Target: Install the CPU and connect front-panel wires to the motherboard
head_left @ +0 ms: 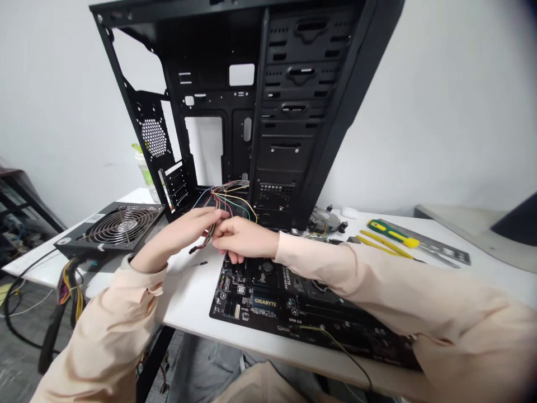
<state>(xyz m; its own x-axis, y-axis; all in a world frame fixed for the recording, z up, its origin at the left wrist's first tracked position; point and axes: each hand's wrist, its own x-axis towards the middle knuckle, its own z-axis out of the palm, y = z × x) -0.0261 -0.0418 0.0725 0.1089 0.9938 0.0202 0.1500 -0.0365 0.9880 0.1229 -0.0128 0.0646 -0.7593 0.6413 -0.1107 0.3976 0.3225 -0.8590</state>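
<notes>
Thin multicoloured front-panel cables [218,193] come out of the bottom of a black computer case [281,129] standing on its base. My left hand [184,230] is closed about the cables, its fingers pointing right; the thumb side is hidden. Curled and pressed close to the left fingertips, my right hand [245,238] pinches part of the same cables; its exact grip is hidden. A small black connector [192,251] dangles below the left fingers, and another connector [203,263] hangs lower. Beneath my right hand and forearm, a black Gigabyte motherboard [265,302] lies flat, partly covered by the arm.
A power supply [121,226] sits at the left, its cable bundle [67,291] hanging over the table edge. Rightward lie a green-yellow screwdriver [392,232], yellow-handled pliers [384,244] and a metal I/O plate [444,249]. A cooler fan [325,221] stands beside the case.
</notes>
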